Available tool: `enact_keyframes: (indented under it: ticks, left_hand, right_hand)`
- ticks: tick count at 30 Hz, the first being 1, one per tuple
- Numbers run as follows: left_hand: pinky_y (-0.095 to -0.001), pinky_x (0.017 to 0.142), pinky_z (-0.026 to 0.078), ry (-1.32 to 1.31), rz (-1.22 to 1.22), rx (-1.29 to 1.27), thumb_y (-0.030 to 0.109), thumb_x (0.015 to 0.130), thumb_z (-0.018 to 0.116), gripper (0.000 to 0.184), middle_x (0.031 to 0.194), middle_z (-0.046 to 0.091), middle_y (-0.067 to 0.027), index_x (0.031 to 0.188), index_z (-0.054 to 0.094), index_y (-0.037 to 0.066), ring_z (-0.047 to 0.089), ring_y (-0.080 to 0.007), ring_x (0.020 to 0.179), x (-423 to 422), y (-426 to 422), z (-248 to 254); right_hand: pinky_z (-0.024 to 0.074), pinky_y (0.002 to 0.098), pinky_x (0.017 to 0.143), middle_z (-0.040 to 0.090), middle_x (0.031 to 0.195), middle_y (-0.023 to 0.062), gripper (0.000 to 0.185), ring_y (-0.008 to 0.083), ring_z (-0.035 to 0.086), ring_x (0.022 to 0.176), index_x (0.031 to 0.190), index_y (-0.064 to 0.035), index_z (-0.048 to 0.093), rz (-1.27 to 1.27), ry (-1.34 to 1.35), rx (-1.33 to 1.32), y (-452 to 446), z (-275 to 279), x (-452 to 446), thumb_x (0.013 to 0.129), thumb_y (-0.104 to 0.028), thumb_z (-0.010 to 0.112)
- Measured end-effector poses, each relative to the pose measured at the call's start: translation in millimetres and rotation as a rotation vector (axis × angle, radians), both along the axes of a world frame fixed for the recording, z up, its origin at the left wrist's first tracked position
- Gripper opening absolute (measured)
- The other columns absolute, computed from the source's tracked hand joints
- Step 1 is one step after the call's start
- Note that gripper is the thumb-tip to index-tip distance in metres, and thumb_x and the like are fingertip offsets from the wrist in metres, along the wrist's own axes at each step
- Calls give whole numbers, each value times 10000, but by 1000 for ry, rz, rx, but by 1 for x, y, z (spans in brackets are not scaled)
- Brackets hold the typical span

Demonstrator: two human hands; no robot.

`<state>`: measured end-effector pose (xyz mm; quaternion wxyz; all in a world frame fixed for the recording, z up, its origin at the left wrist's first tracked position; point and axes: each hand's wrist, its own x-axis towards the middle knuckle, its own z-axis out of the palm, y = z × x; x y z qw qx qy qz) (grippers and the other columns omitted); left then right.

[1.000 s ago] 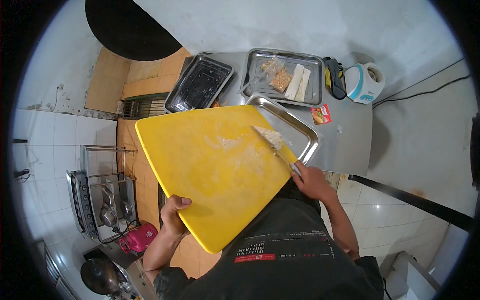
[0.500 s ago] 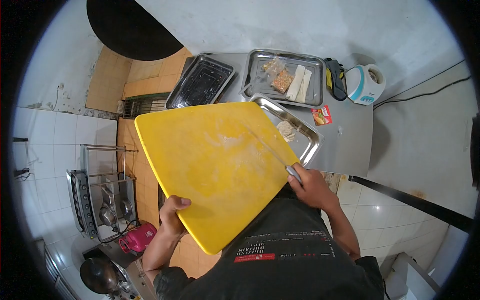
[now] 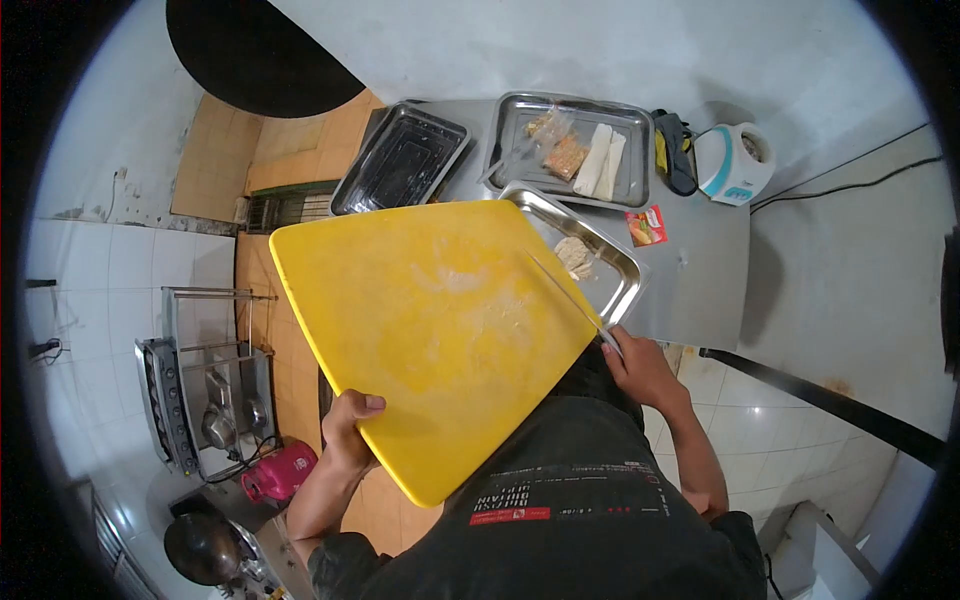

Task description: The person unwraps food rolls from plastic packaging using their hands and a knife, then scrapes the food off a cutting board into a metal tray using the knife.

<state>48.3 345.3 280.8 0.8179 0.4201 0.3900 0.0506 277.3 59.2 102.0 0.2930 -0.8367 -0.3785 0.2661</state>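
Note:
My left hand [image 3: 350, 430] grips the near left edge of a large yellow cutting board [image 3: 420, 330], thumb on top. The board is held up in front of me, its face smeared with whitish residue. In my right hand [image 3: 640, 370] is a knife [image 3: 565, 288], fingers closed round its grey handle, the blade lying over the board's right part. Just past the board's right corner, a shallow metal tray [image 3: 625, 270] holds a pale, doughy-looking piece [image 3: 573, 256]; part of this tray is hidden under the board.
On the steel table [image 3: 700, 290] stand a larger metal tray [image 3: 645, 150] with bagged food and white wrapped packs, a dark tray [image 3: 400, 160], a red packet [image 3: 646, 226] and a white-and-blue appliance [image 3: 735, 165]. A stove [image 3: 165, 405] and pink gas cylinder [image 3: 280, 472] are at left.
My right hand has moved right with the knife, and the blade has slid toward the board's right edge. My left hand and the board have stayed nearly still.

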Motion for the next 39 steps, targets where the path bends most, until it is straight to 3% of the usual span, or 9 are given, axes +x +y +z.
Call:
enact_keyframes:
  ticks: [6, 10, 16, 19, 23, 26, 30, 35, 39]
  left_hand:
    - [-385, 832, 540, 6, 53, 17, 170, 729, 470, 536, 1115, 609, -216, 1202, 505, -79, 637, -315, 977, 9, -4, 5]
    - [-391, 840, 539, -81, 86, -81, 164, 727, 471, 539, 1118, 610, -218, 1206, 501, -82, 642, -315, 960, 3, 1, -1]
    - [-407, 855, 537, -23, 44, -23, 148, 719, 476, 557, 1118, 610, -216, 1227, 489, -79, 640, -326, 963, -3, -1, -2]
    - [-412, 858, 535, -29, 69, -40, 150, 717, 475, 563, 1116, 610, -218, 1231, 489, -78, 638, -332, 975, 3, -4, 2]
    - [-417, 861, 530, -35, 39, 18, 165, 713, 482, 573, 1119, 607, -217, 1235, 487, -72, 634, -333, 984, 5, -3, 6]
    - [-413, 858, 530, 12, 67, 3, 173, 711, 489, 577, 1123, 606, -212, 1237, 487, -63, 633, -329, 983, -4, -1, 0]
    - [-400, 850, 533, -2, 61, 0, 173, 716, 494, 567, 1123, 608, -204, 1236, 494, -52, 633, -324, 981, 3, -3, 3]
    - [-395, 840, 537, -20, 30, -18, 168, 721, 489, 554, 1122, 610, -199, 1229, 499, -53, 636, -315, 972, 1, 2, -2]
    - [-398, 840, 538, 3, 58, -41, 166, 721, 481, 554, 1124, 610, -199, 1228, 499, -57, 636, -313, 970, -4, 4, -5]
  right_hand:
    - [455, 508, 622, 594, 708, 230, 215, 459, 591, 696, 1050, -42, 534, 304, 278, 85, -1, 76, -18, 923, -215, 544]
    - [469, 538, 642, 612, 705, 236, 240, 457, 608, 705, 1070, -57, 521, 84, 71, -79, -19, 16, -7, 940, -256, 549]
    - [461, 537, 630, 602, 702, 234, 218, 456, 604, 699, 1051, -59, 515, 87, 141, -10, -22, 41, -6, 936, -241, 548]
    - [465, 540, 632, 604, 691, 224, 216, 455, 613, 699, 1048, -62, 515, 296, 220, 45, -21, 46, -15, 928, -237, 554]
    - [459, 542, 648, 610, 717, 238, 236, 467, 605, 727, 1059, -37, 490, 46, 82, -165, -39, -12, 7, 936, -230, 550]
    - [456, 538, 652, 605, 724, 248, 222, 469, 601, 738, 1039, -32, 495, 9, 153, -59, -40, 0, 6, 938, -224, 544]
    - [462, 528, 624, 583, 674, 239, 185, 462, 593, 680, 1003, -40, 515, 336, 232, 22, -37, 45, -9, 933, -209, 540]
    - [444, 525, 592, 569, 652, 235, 207, 460, 574, 636, 1046, -31, 506, 42, 97, -51, -57, -28, -1, 968, -223, 500]
    - [442, 502, 586, 569, 655, 218, 183, 436, 576, 613, 1034, -29, 525, 1, 127, -4, -53, -13, -4, 957, -195, 519]
